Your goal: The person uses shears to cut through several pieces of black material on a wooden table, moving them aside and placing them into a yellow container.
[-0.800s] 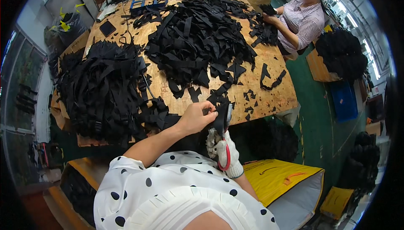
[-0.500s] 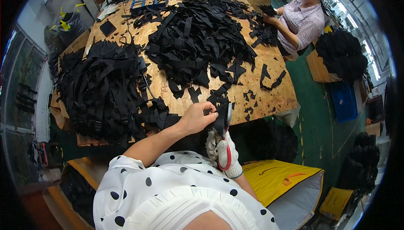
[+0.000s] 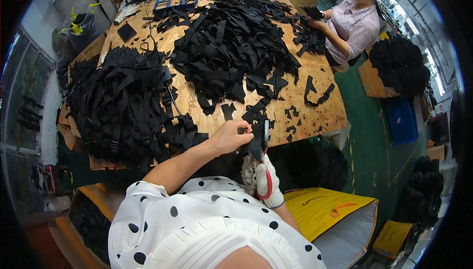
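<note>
Bent fingers of my bare left hand pinch a piece of black webbing strap at the table's near edge. My right hand, in a white knitted glove, is closed on scissors with red handles. Their metal blades point away from me and stand right beside the strap piece; whether they are parted I cannot tell. Beyond my hands lies a big heap of black straps and cut pieces. To the left is another heap of black straps, some with buckles.
Small black scraps dot the wooden table. A phone and a blue crate lie toward the back. At the far right a co-worker handles black pieces. A yellow bag stands beside me on the right.
The scissors and the strap piece have shifted very slightly to the left. Both hands keep their grip, and the heaps look the same.
</note>
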The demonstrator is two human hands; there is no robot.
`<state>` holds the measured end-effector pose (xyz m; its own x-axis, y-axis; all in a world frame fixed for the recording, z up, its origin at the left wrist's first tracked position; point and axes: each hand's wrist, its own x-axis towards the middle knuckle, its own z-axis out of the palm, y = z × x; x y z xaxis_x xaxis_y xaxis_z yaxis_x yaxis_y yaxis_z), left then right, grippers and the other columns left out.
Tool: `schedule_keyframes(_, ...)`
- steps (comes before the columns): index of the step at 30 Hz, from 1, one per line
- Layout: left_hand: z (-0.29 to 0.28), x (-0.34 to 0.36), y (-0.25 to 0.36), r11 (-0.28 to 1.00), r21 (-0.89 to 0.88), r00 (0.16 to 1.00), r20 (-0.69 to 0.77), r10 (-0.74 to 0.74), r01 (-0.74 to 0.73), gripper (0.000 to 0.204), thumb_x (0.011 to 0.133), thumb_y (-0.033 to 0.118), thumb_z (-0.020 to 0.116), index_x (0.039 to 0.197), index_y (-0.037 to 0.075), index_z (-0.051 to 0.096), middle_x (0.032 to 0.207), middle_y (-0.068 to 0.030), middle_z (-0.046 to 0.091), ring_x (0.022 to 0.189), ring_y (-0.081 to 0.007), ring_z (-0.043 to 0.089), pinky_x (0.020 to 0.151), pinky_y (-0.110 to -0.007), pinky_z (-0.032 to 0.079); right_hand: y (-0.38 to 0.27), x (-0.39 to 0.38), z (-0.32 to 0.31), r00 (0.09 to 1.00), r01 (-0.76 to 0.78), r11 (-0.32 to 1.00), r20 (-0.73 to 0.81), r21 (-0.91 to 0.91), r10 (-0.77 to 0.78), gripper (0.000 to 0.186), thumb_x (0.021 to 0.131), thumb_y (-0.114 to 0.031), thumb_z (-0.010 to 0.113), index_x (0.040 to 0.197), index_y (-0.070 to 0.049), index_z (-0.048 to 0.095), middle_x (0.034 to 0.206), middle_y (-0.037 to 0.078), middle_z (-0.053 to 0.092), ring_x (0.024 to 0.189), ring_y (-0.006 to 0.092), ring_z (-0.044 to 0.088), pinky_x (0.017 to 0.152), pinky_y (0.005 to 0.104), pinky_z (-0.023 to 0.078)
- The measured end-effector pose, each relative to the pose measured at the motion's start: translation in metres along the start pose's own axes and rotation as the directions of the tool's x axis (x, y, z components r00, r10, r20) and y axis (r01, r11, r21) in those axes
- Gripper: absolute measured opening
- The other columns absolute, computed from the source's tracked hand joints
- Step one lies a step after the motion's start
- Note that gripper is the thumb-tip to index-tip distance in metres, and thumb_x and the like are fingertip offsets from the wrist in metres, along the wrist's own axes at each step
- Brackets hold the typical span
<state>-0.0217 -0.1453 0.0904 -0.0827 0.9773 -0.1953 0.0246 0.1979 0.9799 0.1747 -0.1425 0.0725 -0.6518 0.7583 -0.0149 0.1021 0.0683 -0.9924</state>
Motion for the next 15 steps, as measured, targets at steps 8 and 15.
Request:
schedule_keyframes(8,0.002,0.0,-0.003,0.997,-0.065,0.999,-0.024,-0.041,0.039,0.015,0.078,0.014,0.06,0.075,0.0,0.055,0.072,-0.0011,0.052,0.07,-0.0079,0.047,0.063,-0.024,0.04,0.012,-0.001,-0.002,1.0,0.007,1.0,0.016,-0.005,-0.007,0.047,0.092,-0.036,0.043,0.125,-0.002,0.045,0.079,0.002,0.054,0.063,0.0109,0.049,0.056,0.0254,0.043)
schedule_keyframes(15,0.001,0.001,-0.009,0.998,-0.054,1.0,-0.023,0.012,-0.013,0.015,0.078,0.014,0.06,0.075,0.0,0.055,0.069,0.0008,0.051,0.067,-0.007,0.046,0.061,-0.023,0.04,0.017,-0.005,-0.001,0.993,-0.112,0.97,0.051,0.218,0.103,0.04,0.093,-0.031,0.044,0.121,-0.002,0.047,0.077,0.001,0.054,0.061,0.0101,0.048,0.054,0.0241,0.042)
